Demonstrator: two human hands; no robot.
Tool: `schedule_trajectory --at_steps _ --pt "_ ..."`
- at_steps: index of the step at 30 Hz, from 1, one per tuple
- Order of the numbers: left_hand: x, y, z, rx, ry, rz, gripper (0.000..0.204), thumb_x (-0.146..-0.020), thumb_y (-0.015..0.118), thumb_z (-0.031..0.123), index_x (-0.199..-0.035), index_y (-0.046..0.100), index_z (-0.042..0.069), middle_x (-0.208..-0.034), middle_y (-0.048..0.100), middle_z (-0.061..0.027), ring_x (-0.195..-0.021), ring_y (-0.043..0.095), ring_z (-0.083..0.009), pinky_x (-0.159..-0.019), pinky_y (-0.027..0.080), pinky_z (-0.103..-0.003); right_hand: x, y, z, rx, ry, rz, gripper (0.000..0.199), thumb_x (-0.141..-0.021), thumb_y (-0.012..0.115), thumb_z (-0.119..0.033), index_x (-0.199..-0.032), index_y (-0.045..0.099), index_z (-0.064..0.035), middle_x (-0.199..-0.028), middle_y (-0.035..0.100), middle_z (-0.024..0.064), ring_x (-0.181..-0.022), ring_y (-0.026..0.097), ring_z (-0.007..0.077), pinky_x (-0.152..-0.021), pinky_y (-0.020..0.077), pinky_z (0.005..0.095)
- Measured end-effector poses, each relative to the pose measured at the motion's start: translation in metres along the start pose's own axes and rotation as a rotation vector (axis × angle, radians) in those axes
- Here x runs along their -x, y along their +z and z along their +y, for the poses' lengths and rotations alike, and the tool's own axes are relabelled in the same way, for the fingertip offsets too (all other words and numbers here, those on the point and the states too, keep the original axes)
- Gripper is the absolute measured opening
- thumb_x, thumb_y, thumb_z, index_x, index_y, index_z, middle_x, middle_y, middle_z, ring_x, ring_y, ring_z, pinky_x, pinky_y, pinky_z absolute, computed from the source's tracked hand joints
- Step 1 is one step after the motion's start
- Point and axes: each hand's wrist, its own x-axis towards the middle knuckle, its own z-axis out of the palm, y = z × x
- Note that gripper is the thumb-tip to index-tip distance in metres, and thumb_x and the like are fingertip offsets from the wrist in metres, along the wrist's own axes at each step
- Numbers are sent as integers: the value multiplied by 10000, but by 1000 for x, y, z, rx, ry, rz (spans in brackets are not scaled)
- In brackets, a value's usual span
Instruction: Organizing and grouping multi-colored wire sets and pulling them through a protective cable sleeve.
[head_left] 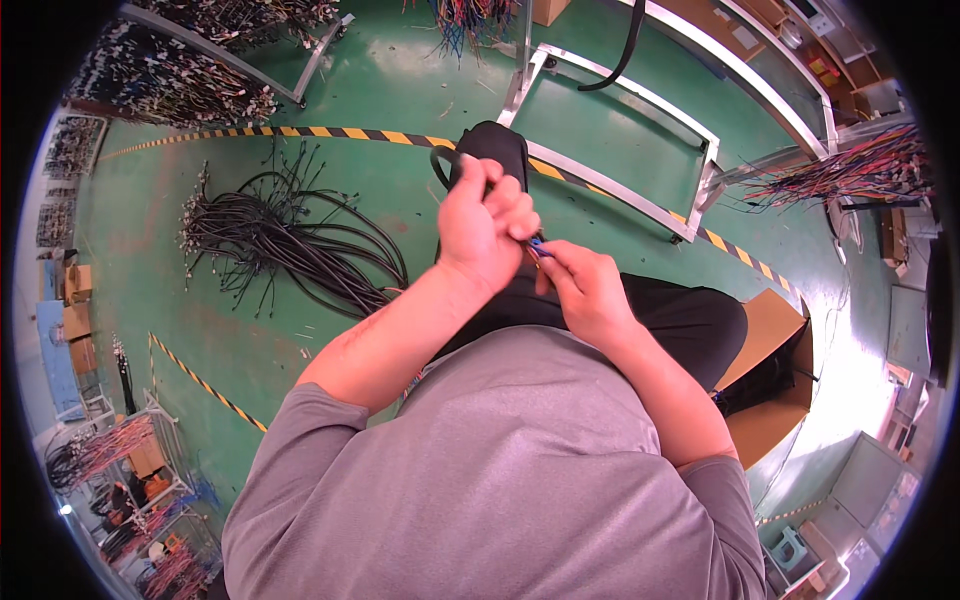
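Note:
My left hand (483, 222) is closed in a fist round a black cable (438, 160), which curves out beyond the thumb side. Thin coloured wires (537, 247), with blue and orange-brown showing, stick out on the little-finger side. My right hand (592, 290) pinches these wires between thumb and fingertips, just below and right of the left fist. Both hands are above my lap, close together. The wire ends are mostly hidden by the right fingers.
A big bundle of black cables (310, 245) lies on the green floor to the left. An open cardboard box (765, 340) with black contents stands at my right. Ahead is a metal frame (625, 195) beside yellow-black tape (345, 132). Wire racks (190, 75) stand far left.

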Motion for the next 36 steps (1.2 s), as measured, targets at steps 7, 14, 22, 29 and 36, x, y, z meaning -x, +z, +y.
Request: schedule_trajectory --at_steps 7,14,22,29,36 --pt "0 -4 2 -35 31 -53 382 -1113 392 480 -927 467 155 -618 296 44 -521 257 -101 -529 300 -287 -5 -4 6 -128 -76 -53 164 -1018 577 -131 -999 703 -28 -921 702 85 -988 611 256 -896 490 384" --pt "-1 0 8 -8 86 3 365 -1116 391 471 -940 464 160 -623 279 52 -522 249 -89 -522 284 -271 -7 6 17 20 -360 50 128 -986 628 -115 -1055 717 -55 -1069 695 72 -1081 565 262 -1047 396 391" --pt "7 0 -6 19 12 -51 375 -1109 405 482 -929 469 159 -638 287 48 -531 261 -99 -536 308 -289 -8 9 17 113 -314 95 65 -949 671 -75 -962 694 -16 -995 693 82 -981 586 281 -911 459 372" --pt "2 -3 8 32 33 -111 388 -1113 388 480 -911 466 159 -630 299 47 -528 267 -97 -536 305 -285 -10 6 6 118 -391 169 80 -909 723 -69 -975 711 -24 -1020 647 100 -951 553 278 -854 474 397" --pt "9 -4 -15 35 103 -62 415 -1100 404 511 -916 463 144 -635 328 29 -526 314 -111 -534 354 -299 -12 9 17 220 -418 261 132 -870 738 -22 -1000 716 -22 -1037 598 106 -981 556 268 -846 477 369"
